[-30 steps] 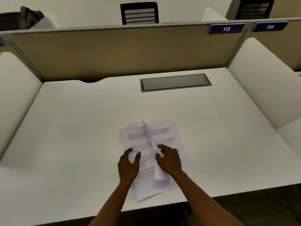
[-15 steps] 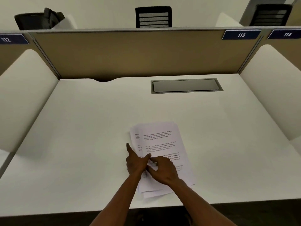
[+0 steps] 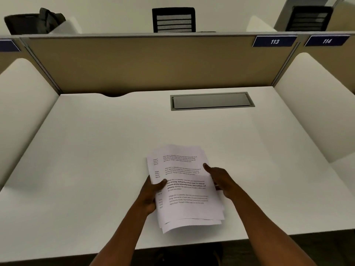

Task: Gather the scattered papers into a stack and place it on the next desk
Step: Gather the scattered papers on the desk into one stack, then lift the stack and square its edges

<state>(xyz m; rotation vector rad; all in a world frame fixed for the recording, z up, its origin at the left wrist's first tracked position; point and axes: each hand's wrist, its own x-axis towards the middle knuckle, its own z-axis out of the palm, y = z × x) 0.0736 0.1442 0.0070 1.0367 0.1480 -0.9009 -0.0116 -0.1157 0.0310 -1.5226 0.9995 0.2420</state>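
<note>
A loose stack of white printed papers (image 3: 184, 191) sits near the front middle of the white desk (image 3: 96, 150), its sheets slightly fanned at the left and bottom edges. My left hand (image 3: 151, 194) grips the stack's left edge, thumb on top and fingers under it. My right hand (image 3: 221, 179) is at the stack's right edge, thumb stretched over the top sheet and fingers hidden beneath the paper. The stack's near end looks lifted off the desk.
A grey cable hatch (image 3: 211, 100) is set into the desk at the back. A tan divider (image 3: 153, 62) with signs 113 (image 3: 274, 41) and 114 (image 3: 326, 41) closes the back. White side panels (image 3: 315, 104) separate the neighbouring desks. Black chairs stand beyond.
My hands have moved from the middle of the top sheet out to the stack's left and right edges and taken hold of it. The raised sheet from a second ago now lies flat.
</note>
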